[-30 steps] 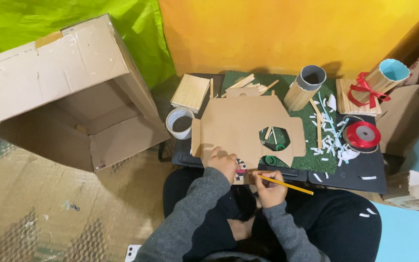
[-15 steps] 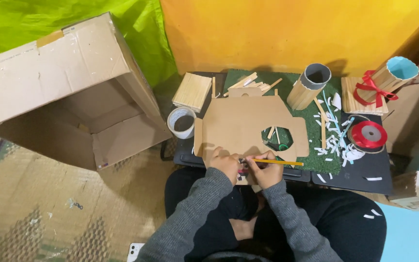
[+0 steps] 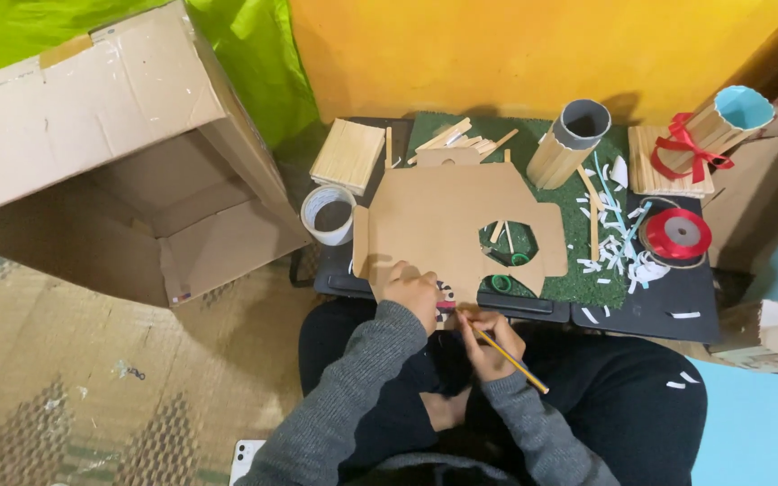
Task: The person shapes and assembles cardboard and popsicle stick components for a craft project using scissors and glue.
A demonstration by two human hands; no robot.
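A flat cardboard cutout (image 3: 443,225) with a round hole lies on a low black table (image 3: 650,306). My left hand (image 3: 410,290) presses on its near edge, fingers curled over a small pink-and-black object I cannot make out. Just right of it, my right hand (image 3: 490,342) grips a yellow pencil (image 3: 508,358), whose tip points toward the cutout's near edge while its back end slants down to the right. Both hands sit close together above my lap.
A large open cardboard box (image 3: 101,153) lies on its side at left. On the table stand a tape roll (image 3: 329,214), a stick-covered tube (image 3: 565,144), a red ribbon spool (image 3: 676,234), a green turf mat (image 3: 587,270), wooden sticks (image 3: 456,137) and paper scraps.
The pencil has swung from lying nearly level across the cutout's near edge to slanting down-right. Both hands stay at that edge. The camera view has shifted slightly.
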